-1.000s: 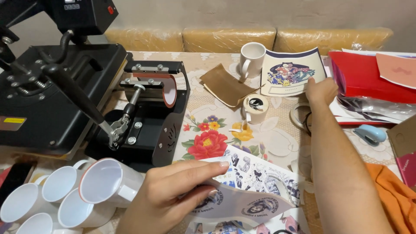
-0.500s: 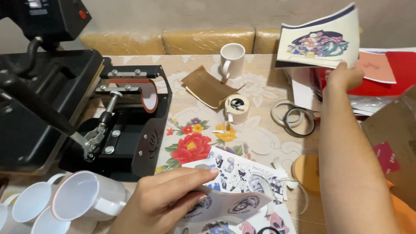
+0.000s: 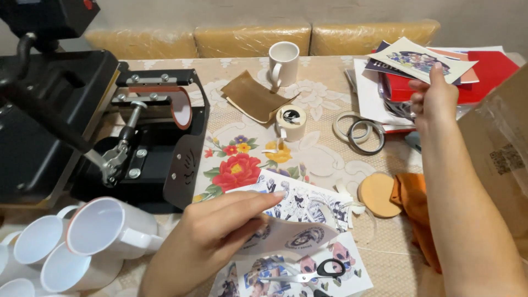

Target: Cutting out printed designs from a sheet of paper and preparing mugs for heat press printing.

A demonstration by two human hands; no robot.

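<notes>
Lifted off the counter (image 3: 330,159) earlier, the printed card (image 3: 421,59) now hovers over its far right corner, pinched in the right hand (image 3: 434,99). Left hand (image 3: 220,236) curls a cartoon-printed sheet (image 3: 291,234) near the front edge.

White mugs (image 3: 88,236), black press (image 3: 82,126), floral beige tablecloth (image 3: 236,165), orange cloth (image 3: 415,203)

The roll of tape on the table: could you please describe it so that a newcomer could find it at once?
Start at the black mug press on the left, then go right across the floral tablecloth. The tape roll stands below the upright white mug, beside the brown sheets. Unlike the flat empty rings further right, it is thick.
</notes>
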